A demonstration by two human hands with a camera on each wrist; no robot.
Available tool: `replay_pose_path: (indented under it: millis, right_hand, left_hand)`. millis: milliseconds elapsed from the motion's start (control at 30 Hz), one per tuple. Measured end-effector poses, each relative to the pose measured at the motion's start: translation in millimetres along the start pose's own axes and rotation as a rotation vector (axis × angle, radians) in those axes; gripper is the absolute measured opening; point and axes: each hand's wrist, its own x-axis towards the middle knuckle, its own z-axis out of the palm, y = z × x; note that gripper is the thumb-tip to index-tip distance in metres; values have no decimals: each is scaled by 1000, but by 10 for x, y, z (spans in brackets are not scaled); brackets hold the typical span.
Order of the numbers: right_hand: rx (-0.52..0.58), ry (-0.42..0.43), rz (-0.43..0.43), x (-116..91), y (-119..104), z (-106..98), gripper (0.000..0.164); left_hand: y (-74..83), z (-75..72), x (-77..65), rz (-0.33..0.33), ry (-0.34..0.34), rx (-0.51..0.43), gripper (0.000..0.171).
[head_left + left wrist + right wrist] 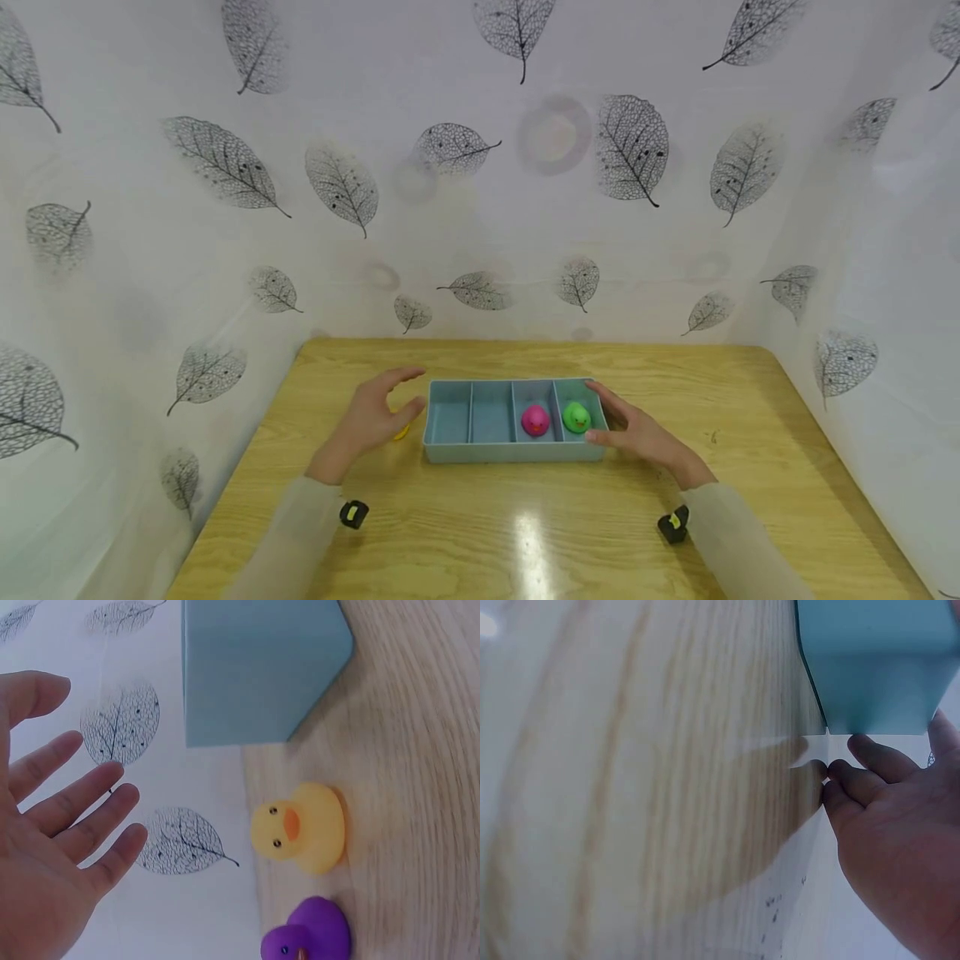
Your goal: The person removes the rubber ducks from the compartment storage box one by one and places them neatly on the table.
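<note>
1. Leaf-printed cloth [465, 225] stands behind and beside the wooden desk [420, 533] in front of us.
2. Our tray [513, 453] sits on the desk, parted into four. We see the pink duck [536, 420] in the third compartment from the left and the green duck [577, 417] in the rightmost; we judge the work about half done.
3. No duck shows in the two left compartments [450, 412]. Outside, near the tray's left end, we find the yellow duck [311, 829] and, just beside it but farther from the tray, the purple duck [326, 926]; we take these as what is left.
4. Our left hand [372, 414] holds nothing: its fingers are spread and loose, above the yellow duck.
5. Our right hand [641, 433] grasps the tray's right end, thumb at the near corner, fingers at the far side.
6. From the head, our left hand hides most of the yellow duck and we cannot make out the purple one. We judge the tray's left wall the main obstacle.
7. Black mounts [354, 514] sit at both wrists.
</note>
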Motion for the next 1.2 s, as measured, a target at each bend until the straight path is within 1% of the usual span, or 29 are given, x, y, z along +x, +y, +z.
replay_pose_path:
  millis: [133,233,400,533,600,767,833,967,1200]
  right_hand:
    - [-1,-4,-1,-1,-2,0,87]
    - [5,-4,-2,-5,-8,3,87]
    - [8,-2,0,-7,-22,1,87]
    - [5,-3,0,-3,-17,-1,87]
    - [3,-4,1,-1,-12,-1,87]
    - [2,-5,3,4,-7,-1,87]
    - [-1,-4,5,5,-4,-2,87]
    - [-7,-3,6,7,-1,-3,87]
    - [8,-8,-4,6,-12,-9,88]
  left_hand:
    - [57,63,46,45,-14,-7,46]
    - [109,100,84,65,-27,-20,46]
    - [205,154,138,64,-55,-59,45]
    - [233,215,180,80,-72,-69,45]
    - [228,254,206,104,-75,-74,45]
    - [220,357,268,193,-59,-99,42]
    - [230,390,283,212,-56,-111,42]
    - [280,431,292,204,-78,-132,43]
    - [374,489,327,188,-107,-121,43]
